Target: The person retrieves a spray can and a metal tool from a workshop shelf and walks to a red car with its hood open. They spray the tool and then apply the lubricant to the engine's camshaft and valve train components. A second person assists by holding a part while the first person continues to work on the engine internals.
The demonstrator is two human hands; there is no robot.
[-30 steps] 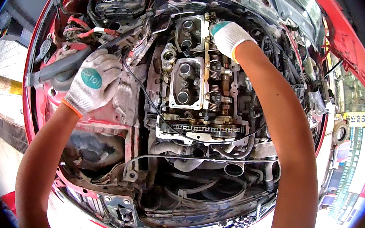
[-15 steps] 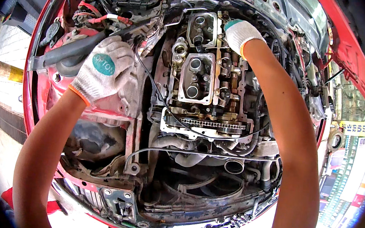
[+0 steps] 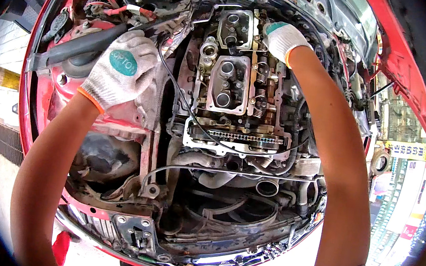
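An engine with its valve cover off lies in the middle of a red car's bay. Its cylinder head (image 3: pixel 252 106) shows springs, two framed openings and a timing chain (image 3: pixel 243 137) across the near end. My left hand (image 3: pixel 125 69), in a white knitted glove, rests to the left of the engine, beside a long black plastic strip (image 3: pixel 84 49). Its fingers are curled and their tips hidden, so what they hold cannot be made out. My right hand (image 3: pixel 283 39), gloved alike, is at the far right side of the cylinder head. Its fingers point away and are mostly hidden.
A thin black cable (image 3: pixel 182 106) loops across the engine's near left side. A metal rod (image 3: pixel 235 172) spans in front of it. The red hood (image 3: pixel 407 60) rises at the right. Red cables (image 3: pixel 127 10) run at the far left. Shelves of goods (image 3: pixel 404 189) stand beyond the car.
The view has shifted a little, so the engine sits slightly higher and further left. My left hand has moved slightly nearer relative to the black strip; my right hand stays by the cylinder head.
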